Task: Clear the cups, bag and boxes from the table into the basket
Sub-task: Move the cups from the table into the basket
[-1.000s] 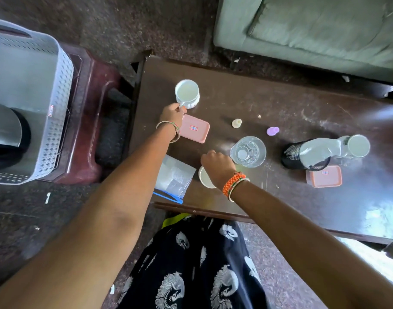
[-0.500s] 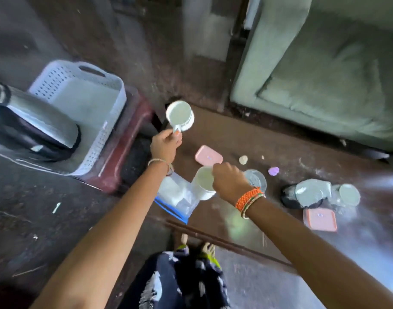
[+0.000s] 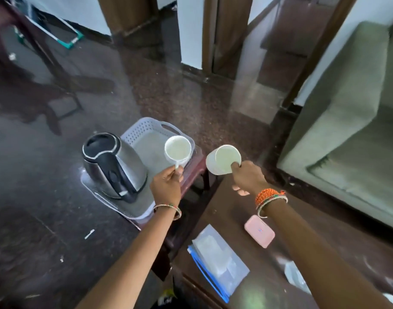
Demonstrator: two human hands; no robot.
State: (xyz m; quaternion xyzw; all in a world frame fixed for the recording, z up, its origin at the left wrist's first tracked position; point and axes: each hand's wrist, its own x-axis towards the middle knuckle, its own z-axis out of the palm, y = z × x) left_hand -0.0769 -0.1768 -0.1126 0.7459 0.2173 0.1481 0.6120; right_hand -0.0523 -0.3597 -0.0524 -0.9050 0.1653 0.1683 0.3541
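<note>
Polished dark stone floor, glossy and speckled; dark wooden worktop (image 3: 269, 286) at lower right, scuffed.

Left hand (image 3: 166, 186): fingers pinched on the thin handle of a white cup (image 3: 177, 150), smooth, round-mouthed, empty, held upright over the basket so it can go straight down.

Basket (image 3: 146, 128): pale grey perforated plastic with a loop handle, on a dark red stool just beyond that hand; a steel-and-black kettle (image 3: 115, 163) fills its near end, to the hand's left.

Right hand (image 3: 247, 179): clamped on the rim of a second white cup (image 3: 222, 159), finger hooked inside, mouth tilted toward the camera, carried short of the basket.

Behind the right wrist, on the worktop: pink box (image 3: 259, 234), rounded, matte; behind the left wrist, clear bag (image 3: 220, 262), crinkled film with a blue zip edge. Both await clearing.
</note>
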